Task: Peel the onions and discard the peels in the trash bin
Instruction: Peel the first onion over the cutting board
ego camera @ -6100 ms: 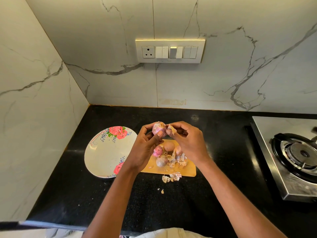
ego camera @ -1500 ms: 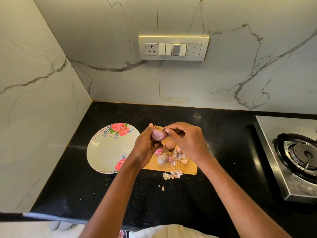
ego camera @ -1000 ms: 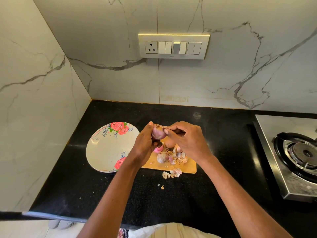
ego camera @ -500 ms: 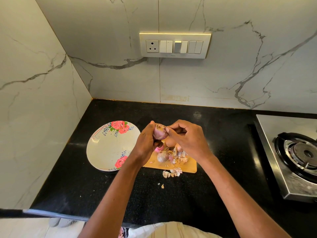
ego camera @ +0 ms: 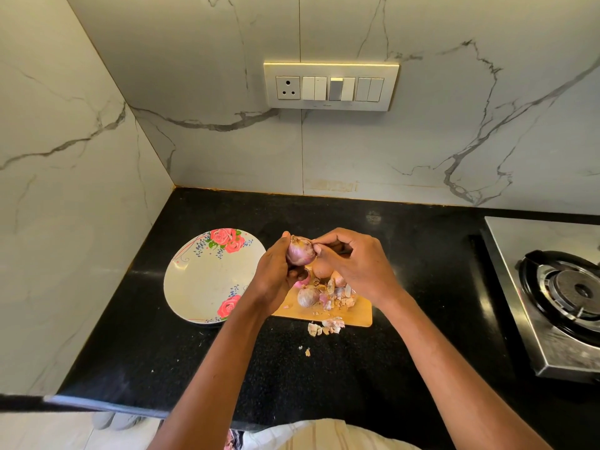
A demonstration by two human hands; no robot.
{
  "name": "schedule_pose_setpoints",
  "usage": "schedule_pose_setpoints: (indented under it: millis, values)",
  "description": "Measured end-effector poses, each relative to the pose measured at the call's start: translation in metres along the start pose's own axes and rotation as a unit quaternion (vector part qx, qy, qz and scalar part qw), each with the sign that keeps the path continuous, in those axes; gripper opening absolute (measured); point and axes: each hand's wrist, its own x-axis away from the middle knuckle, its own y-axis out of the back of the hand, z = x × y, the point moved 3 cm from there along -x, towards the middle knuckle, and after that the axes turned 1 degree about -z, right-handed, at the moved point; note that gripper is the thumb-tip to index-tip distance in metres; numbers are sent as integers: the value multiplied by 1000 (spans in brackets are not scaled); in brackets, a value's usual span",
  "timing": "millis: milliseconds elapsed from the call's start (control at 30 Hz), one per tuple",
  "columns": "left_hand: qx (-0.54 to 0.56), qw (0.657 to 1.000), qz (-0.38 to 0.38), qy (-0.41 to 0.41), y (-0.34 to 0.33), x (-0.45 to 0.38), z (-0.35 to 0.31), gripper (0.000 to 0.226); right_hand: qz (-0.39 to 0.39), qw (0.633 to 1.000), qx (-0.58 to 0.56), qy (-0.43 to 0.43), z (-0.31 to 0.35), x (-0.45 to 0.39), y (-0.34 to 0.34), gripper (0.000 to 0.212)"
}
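Observation:
My left hand (ego camera: pixel 274 276) grips a small purple onion (ego camera: pixel 300 253) above the wooden cutting board (ego camera: pixel 357 316). My right hand (ego camera: pixel 355 266) pinches the skin at the onion's top with thumb and fingertips. On the board lie another purple onion (ego camera: pixel 307 296), a brownish onion (ego camera: pixel 322 269) partly hidden behind my hands, and a heap of loose peels (ego camera: pixel 339 295). More peels (ego camera: pixel 326 326) lie on the black counter just in front of the board. No trash bin is in view.
A floral plate (ego camera: pixel 207 280) sits left of the board, touching it. A steel gas stove (ego camera: pixel 558 293) stands at the right. Marble walls close the back and left; a switch panel (ego camera: pixel 331 86) hangs on the back wall. The counter edge runs near my body.
Both hands have stayed on the same onion above the board, my right fingers working at its top. Over six seconds the onion has turned in my left hand; the view has shifted slightly.

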Motion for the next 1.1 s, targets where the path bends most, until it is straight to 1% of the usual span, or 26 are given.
schedule_pose_setpoints:
  millis: [267,467,533,633,700,767,833,933,1000,1100]
  values:
    - [-1,1000,5,-3,1,1,-2,44,-8,1000,-6,4,5,1,-4,16]
    - [6,1000,-10,15,1,2,-1,42,-2,1000,-6,-8,2,0,-2,12]
    - [19,1000,-5,17,0,3,-1,42,-5,1000,-19,-14,1,2,-1,15]
    - [45,999,0,17,-1,2,-2,40,-32,997,-56,-44,-4,1,3,21]
    - [48,999,-7,6,1,1,-5,35,-51,997,-32,-56,-8,-1,5,22]
    - [32,999,-20,-10,2,0,-7,28,-51,997,9,-52,-10,-3,6,22]
    - [25,999,-23,-19,3,-1,-7,25,-29,997,55,-39,-11,-3,7,25]
    - [25,999,-14,-29,2,-2,-7,29,23,994,106,-26,-12,-2,3,37]
    - [9,999,-6,-50,3,-4,-7,32,23,995,97,-16,-8,-2,1,32]
    - [-25,996,10,-79,4,-6,-7,36,-13,999,37,11,5,-3,2,28]
